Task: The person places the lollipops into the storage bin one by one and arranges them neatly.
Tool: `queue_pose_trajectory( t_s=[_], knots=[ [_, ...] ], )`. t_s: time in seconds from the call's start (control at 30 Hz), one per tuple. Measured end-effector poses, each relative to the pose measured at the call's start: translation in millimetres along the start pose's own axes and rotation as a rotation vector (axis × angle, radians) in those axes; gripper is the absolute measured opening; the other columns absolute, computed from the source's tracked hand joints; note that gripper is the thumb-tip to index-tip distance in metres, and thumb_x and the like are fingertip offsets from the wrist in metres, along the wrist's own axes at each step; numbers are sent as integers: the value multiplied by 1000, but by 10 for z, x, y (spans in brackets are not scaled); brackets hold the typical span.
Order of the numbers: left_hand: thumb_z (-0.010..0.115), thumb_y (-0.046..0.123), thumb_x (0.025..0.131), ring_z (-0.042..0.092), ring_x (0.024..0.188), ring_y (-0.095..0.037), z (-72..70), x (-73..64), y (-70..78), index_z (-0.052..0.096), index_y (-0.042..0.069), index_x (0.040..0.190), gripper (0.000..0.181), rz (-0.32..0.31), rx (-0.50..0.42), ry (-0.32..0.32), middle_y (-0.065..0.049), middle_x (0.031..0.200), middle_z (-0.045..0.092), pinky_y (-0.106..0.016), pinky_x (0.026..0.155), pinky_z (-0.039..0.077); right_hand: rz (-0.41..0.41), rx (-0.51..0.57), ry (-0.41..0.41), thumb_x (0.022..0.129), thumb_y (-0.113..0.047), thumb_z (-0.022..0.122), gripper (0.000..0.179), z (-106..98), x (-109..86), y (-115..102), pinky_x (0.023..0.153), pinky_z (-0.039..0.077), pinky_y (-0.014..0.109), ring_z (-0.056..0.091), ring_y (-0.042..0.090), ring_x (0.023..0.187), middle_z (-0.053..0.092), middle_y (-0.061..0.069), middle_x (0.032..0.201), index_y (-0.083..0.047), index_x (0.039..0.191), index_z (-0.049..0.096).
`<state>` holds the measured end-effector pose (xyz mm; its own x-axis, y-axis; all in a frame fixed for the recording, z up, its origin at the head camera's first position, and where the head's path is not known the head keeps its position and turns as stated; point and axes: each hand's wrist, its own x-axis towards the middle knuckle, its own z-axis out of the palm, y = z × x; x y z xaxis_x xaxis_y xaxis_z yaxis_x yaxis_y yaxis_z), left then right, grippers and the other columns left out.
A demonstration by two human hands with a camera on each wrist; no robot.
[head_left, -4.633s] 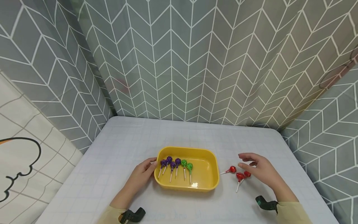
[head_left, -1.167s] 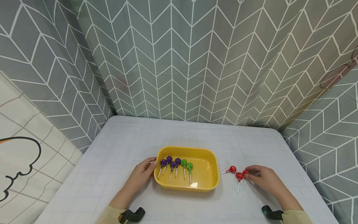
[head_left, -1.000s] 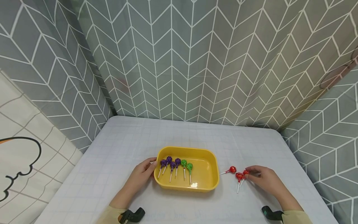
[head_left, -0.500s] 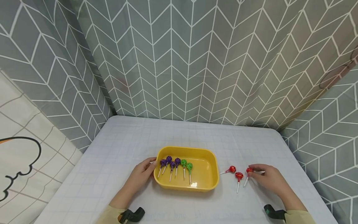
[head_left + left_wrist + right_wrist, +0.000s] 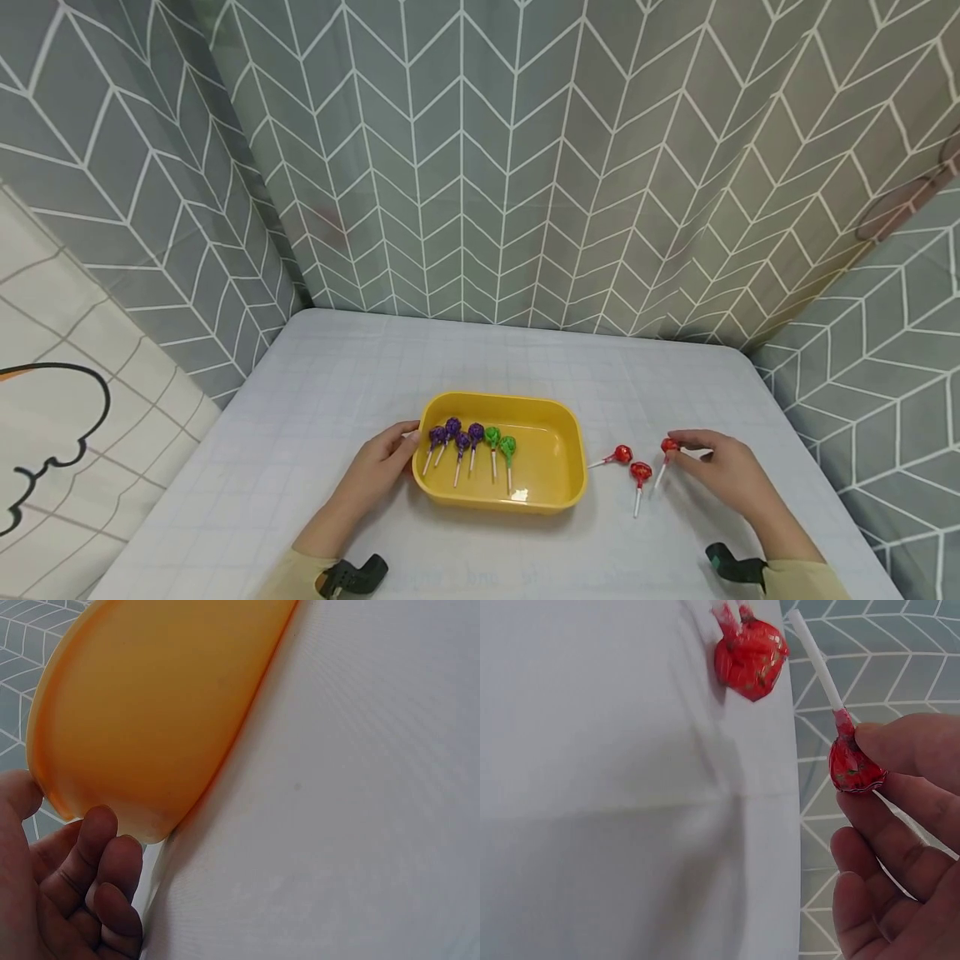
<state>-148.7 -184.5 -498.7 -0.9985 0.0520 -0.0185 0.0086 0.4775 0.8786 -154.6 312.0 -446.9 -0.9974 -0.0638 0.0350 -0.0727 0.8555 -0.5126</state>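
In the head view, my right hand (image 5: 723, 468) pinches a red lollipop (image 5: 670, 445) by its wrapped head, the white stick pointing down toward the table. The right wrist view shows thumb and fingertips around that red lollipop (image 5: 851, 766). Two more red lollipops lie on the table just left of it, one (image 5: 622, 453) near the tray and another (image 5: 641, 472) closer to the hand. My left hand (image 5: 382, 460) grips the left end of a yellow tray (image 5: 551, 496), thumb at the rim and fingers against the outer wall (image 5: 150, 712).
Inside the tray, several purple lollipops (image 5: 462, 442) stand in a row at the left, with two green lollipops (image 5: 508, 447) beside them. A white cloth covers the table (image 5: 375, 358). Grey patterned curtains (image 5: 480, 167) hang behind and on both sides.
My right hand has come down to the rightmost red lollipop, pinched it, and drawn it up and right, away from the other two. The left hand stays at the tray.
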Motion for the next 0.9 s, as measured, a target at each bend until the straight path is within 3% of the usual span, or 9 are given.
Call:
queue_pose_trajectory(
  t_s=[0.43,0.9],
  knots=[
    [47,51,88,57,68,-15,-9,8,-5,54,33,119,37,3,-2,-5,4,77,60,-30,66,46,-14,15,14,81,-47,61,44,-7,32,-153,70,46,35,57,20,86,63,2,104,-17,113,63],
    [47,48,89,57,68,-15,-4,24,-31,55,31,119,36,10,-10,-3,3,76,60,-29,64,46,-30,3,11,81,-46,62,46,16,99,-284,73,45,36,55,23,93,63,1,105,-15,115,62]
  ],
)
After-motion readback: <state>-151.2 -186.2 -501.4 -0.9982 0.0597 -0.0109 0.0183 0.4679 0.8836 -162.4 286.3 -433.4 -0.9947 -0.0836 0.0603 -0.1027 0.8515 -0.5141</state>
